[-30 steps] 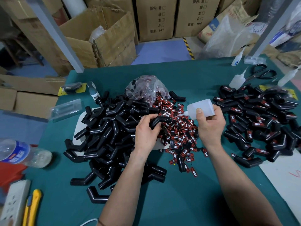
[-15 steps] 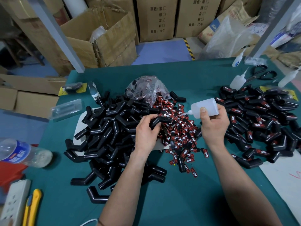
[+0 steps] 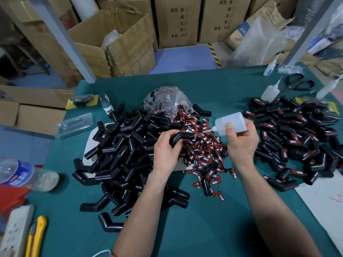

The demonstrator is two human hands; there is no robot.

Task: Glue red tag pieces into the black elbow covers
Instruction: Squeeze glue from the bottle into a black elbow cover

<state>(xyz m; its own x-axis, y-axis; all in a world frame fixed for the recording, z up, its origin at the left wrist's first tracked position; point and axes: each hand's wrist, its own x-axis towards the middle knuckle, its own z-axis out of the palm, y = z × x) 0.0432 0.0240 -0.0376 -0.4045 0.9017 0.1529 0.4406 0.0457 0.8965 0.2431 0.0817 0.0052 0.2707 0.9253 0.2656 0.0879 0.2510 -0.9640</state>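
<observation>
Clear plastic bag (image 3: 167, 101), far centre of the green table (image 3: 185, 229): red tags are held inside and spilled out of its mouth into a loose heap of red tags (image 3: 202, 151) on the near side. "TAPER" is printed in white on each tag. Untagged black elbow covers (image 3: 120, 145) are piled left of the heap; tagged covers (image 3: 297, 138) are piled at right, well apart.

One elbow cover (image 3: 182, 137) is gripped by the left hand (image 3: 165, 153) above the tag heap, fingers curled round one leg. Its long axis runs roughly left-right, the free leg pointed right.

A translucent white glue bottle (image 3: 232, 123) is gripped by the right hand (image 3: 241, 143), thumb on its side. It is held near horizontal, nozzle pointed left at the cover's free end; contact cannot be told, fill level neither.

Stacked cartons (image 3: 176, 21) beyond the table are marked 颜色 紫 绿 左 右, 数量 10个. A water bottle (image 3: 22, 173) lies on its side at far left, blue label unreadable.
</observation>
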